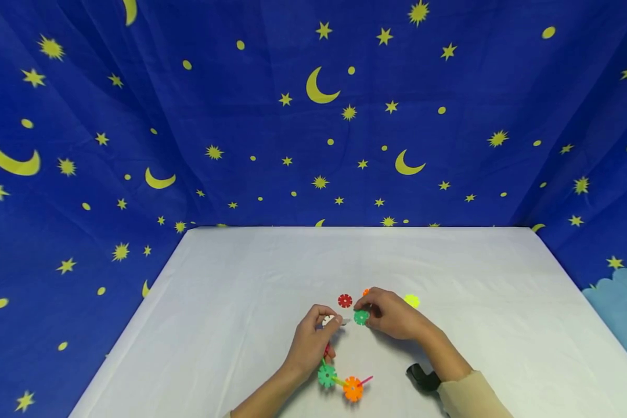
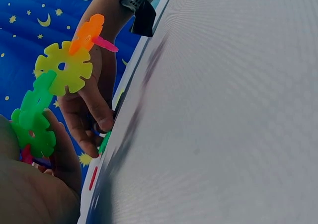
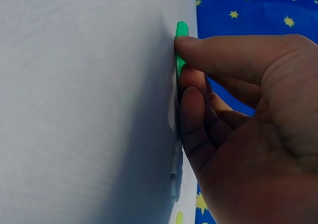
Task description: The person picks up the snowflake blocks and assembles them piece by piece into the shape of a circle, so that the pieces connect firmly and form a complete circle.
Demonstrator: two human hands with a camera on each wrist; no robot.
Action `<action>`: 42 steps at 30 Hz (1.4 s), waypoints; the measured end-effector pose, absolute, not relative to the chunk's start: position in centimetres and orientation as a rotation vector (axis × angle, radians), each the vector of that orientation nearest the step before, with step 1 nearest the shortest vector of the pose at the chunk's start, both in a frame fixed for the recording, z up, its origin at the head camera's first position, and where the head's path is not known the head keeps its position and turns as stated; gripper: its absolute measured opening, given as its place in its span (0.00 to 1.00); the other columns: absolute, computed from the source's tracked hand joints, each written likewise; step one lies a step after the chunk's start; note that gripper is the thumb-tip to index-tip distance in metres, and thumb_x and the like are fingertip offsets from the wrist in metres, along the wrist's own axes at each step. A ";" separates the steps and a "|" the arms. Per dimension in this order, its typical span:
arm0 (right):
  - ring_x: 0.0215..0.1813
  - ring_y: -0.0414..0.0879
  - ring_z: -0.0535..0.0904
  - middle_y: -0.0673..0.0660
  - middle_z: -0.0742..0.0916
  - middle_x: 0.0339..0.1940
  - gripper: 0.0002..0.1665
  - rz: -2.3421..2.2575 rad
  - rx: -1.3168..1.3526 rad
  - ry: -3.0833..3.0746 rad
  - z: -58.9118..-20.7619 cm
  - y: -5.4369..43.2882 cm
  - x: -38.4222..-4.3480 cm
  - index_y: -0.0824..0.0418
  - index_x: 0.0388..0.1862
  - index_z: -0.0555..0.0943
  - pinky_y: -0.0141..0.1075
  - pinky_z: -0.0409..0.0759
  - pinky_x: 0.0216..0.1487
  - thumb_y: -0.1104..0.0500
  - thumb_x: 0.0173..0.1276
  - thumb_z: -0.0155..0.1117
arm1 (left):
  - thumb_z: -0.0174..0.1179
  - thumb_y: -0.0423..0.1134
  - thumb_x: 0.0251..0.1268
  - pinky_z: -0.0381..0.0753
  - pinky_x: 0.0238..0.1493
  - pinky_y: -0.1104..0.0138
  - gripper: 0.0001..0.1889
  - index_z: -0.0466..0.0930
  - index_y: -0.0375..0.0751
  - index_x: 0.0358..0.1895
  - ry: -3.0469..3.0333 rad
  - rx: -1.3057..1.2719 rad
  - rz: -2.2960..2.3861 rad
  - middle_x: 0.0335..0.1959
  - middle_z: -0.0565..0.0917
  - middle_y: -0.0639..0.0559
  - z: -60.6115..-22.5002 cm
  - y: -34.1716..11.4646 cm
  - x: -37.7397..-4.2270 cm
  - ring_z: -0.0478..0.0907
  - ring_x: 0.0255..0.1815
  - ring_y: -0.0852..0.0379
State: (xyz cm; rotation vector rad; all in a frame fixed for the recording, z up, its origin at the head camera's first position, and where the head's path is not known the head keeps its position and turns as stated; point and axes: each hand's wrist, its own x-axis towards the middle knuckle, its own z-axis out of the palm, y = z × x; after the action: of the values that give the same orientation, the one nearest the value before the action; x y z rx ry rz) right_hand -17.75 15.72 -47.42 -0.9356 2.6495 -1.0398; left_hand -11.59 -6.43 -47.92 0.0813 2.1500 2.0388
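Note:
My left hand point(image 1: 309, 343) holds a chain of notched plastic discs slotted together. At its fingertips is a white disc point(image 1: 327, 320), with a greyish one edge-on beside it. Below the hand hang a green disc point(image 1: 327, 375), a yellow disc point(image 2: 64, 67), an orange disc point(image 1: 352, 389) and a pink one point(image 2: 105, 44) at the end. Part of the chain is hidden by the palm. My right hand point(image 1: 397, 315) pinches a loose green disc point(image 1: 361, 317) between thumb and fingers, low at the tabletop; in the right wrist view this disc point(image 3: 182, 31) appears edge-on.
A red disc point(image 1: 345, 301) lies just beyond the hands on the white tabletop point(image 1: 230, 313). An orange disc point(image 1: 366, 292) peeks out behind my right hand, and a yellow one point(image 1: 411, 301) lies right of it. A black device point(image 1: 423, 378) sits by the right wrist. Blue curtains surround the table.

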 end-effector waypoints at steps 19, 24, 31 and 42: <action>0.33 0.40 0.73 0.43 0.80 0.31 0.09 -1.045 -0.889 2.587 -47.1 16.0 -17.6 0.53 0.39 0.83 0.33 0.76 0.34 0.65 0.62 0.68 | 0.57 0.42 0.70 0.74 0.12 0.71 0.13 0.71 0.37 0.48 2.099 0.018 2.044 0.45 0.81 0.43 -46.5 -6.1 -11.2 0.69 0.10 0.57; 0.32 0.41 0.76 0.45 0.81 0.31 0.09 -1.118 -0.861 2.535 -46.9 16.2 -17.6 0.55 0.43 0.82 0.34 0.78 0.34 0.65 0.65 0.64 | 0.58 0.43 0.69 0.74 0.12 0.71 0.15 0.71 0.35 0.49 2.110 0.033 2.059 0.44 0.80 0.42 -45.2 -6.0 -10.7 0.69 0.10 0.58; 0.31 0.41 0.77 0.46 0.82 0.32 0.09 -1.164 -0.838 2.524 -46.8 16.2 -17.6 0.53 0.44 0.82 0.34 0.79 0.35 0.64 0.68 0.61 | 0.57 0.41 0.70 0.74 0.12 0.71 0.14 0.71 0.35 0.49 2.114 0.017 2.051 0.44 0.80 0.38 -45.3 -6.0 -10.8 0.69 0.10 0.58; 0.31 0.40 0.77 0.46 0.84 0.35 0.10 -1.206 -0.837 2.505 -46.8 16.2 -17.6 0.56 0.47 0.83 0.35 0.79 0.34 0.61 0.70 0.59 | 0.58 0.42 0.70 0.74 0.11 0.70 0.17 0.70 0.32 0.51 2.102 0.038 2.066 0.43 0.80 0.38 -45.1 -6.1 -10.7 0.70 0.10 0.58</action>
State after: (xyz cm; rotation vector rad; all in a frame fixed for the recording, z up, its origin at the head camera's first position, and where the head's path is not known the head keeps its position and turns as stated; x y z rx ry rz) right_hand -17.62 16.22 -46.78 -0.8372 2.5055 -1.2060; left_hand -10.75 -6.13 -45.13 0.0378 2.1019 2.0662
